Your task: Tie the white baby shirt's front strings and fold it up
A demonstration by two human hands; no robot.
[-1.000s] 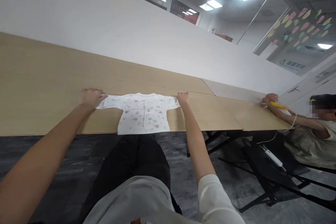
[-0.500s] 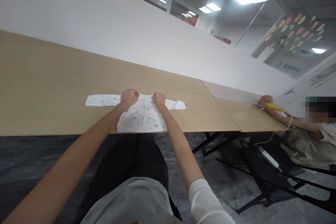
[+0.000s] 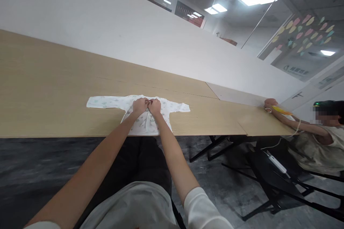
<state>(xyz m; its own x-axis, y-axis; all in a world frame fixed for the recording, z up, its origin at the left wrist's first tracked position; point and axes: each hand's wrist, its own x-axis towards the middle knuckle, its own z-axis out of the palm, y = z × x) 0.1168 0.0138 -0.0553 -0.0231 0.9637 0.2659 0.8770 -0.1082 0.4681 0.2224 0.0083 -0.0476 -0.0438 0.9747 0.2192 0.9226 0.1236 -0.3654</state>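
A small white baby shirt (image 3: 129, 102) with a scattered print lies on the table, its sleeves stretched out to both sides and its hem at the table's front edge. My left hand (image 3: 140, 106) is closed at the middle of the shirt's upper front, fingers pinching the cloth near the neckline. Right beside it, my right hand (image 3: 154, 107) is closed on the other side of the front opening, the two hands almost touching. What exactly lies between the fingertips is hidden by the hands.
The long wooden table (image 3: 53, 78) runs along a white wall (image 3: 107, 32) with glass above it. At the far right another person (image 3: 317, 143) sits with arms on the table. Black folding chairs (image 3: 268, 175) stand below, one bearing a white power strip (image 3: 278, 162).
My hands have come together from the two sides of the neckline to the middle of the shirt's front, and slightly nearer to me. The shirt's shoulders now show uncovered.
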